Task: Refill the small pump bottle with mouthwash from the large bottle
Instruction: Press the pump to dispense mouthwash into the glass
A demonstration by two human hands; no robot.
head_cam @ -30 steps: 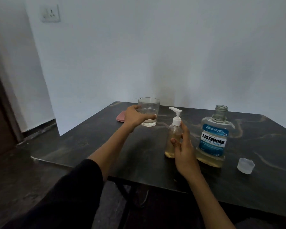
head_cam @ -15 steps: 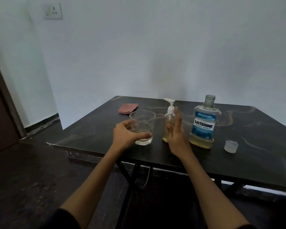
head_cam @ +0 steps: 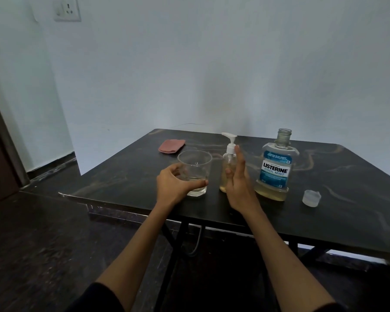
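The small clear pump bottle [head_cam: 227, 164] with a white pump head stands upright on the dark table [head_cam: 122, 176], holding some yellowish liquid. My right hand [head_cam: 239, 183] is right beside it with fingers straight and apart, thumb near the bottle, not gripping it. The large mouthwash bottle [head_cam: 275, 170] with a blue label stands uncapped to the right, a little yellowish liquid at its bottom. Its clear cap [head_cam: 311, 198] lies on the table further right. My left hand [head_cam: 176, 185] is wrapped around a clear drinking glass [head_cam: 196, 170] resting on the table left of the pump bottle.
A folded pink cloth [head_cam: 171, 146] lies at the table's far left. The table's near edge runs just below my hands, with black metal legs [head_cam: 173, 242] beneath. A wall stands behind the table and a doorway is at the left.
My left hand has pulled the glass from the back of the table toward the near edge, beside the pump bottle. My right hand has let go of the pump bottle. The camera has moved back.
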